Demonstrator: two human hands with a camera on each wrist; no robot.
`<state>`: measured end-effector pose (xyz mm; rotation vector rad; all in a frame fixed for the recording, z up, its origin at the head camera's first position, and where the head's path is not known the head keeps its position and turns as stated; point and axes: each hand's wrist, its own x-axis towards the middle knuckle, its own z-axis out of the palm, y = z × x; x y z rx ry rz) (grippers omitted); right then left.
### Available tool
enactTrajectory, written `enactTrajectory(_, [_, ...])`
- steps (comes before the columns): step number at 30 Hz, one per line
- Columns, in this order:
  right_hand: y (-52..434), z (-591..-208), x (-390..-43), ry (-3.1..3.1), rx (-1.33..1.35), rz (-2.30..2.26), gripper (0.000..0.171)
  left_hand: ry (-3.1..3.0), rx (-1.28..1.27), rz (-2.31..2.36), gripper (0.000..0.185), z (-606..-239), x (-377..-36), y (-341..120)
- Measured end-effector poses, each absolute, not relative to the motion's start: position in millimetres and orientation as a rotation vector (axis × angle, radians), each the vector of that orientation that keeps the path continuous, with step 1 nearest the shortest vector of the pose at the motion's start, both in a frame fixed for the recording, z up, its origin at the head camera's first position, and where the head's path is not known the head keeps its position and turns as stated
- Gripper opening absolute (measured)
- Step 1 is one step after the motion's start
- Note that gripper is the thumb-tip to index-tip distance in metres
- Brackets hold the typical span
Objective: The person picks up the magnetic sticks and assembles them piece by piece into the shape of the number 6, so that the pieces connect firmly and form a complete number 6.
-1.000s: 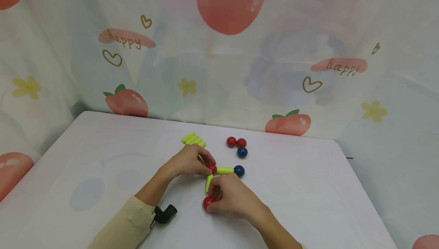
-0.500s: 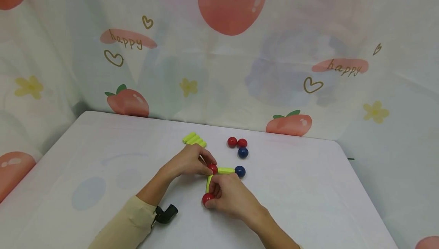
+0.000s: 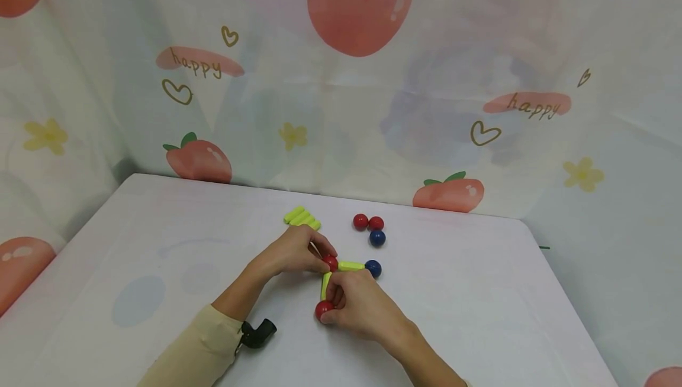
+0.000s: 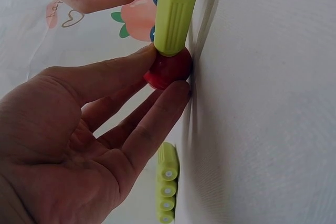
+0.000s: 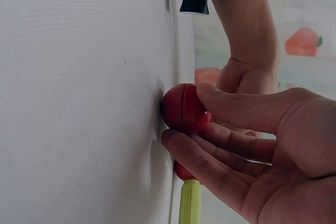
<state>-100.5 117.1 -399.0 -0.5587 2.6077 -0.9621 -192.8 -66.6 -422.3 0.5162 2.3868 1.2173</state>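
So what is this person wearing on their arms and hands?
The hands are bare: no gloves or rings show. The left arm wears a pale yellow long sleeve ending short of the wrist. A small black device sits by that cuff. The right forearm is bare as far as the frame shows.

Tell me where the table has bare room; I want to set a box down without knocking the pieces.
Bare cloth lies left of the left hand and right of the blue ball. It is crowded between the green sticks and right hand.

Spare green sticks (image 3: 301, 217) beside three loose balls (image 3: 371, 228).
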Motion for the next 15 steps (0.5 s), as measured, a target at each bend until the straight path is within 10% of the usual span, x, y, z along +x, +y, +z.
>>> enactTrajectory(15, [125.4, -395.5, -103.5, 2.588, -0.61, -0.955, 0.024, 2.403, 0.532, 1.213, 0.019, -422.6, -192.7, -65.8])
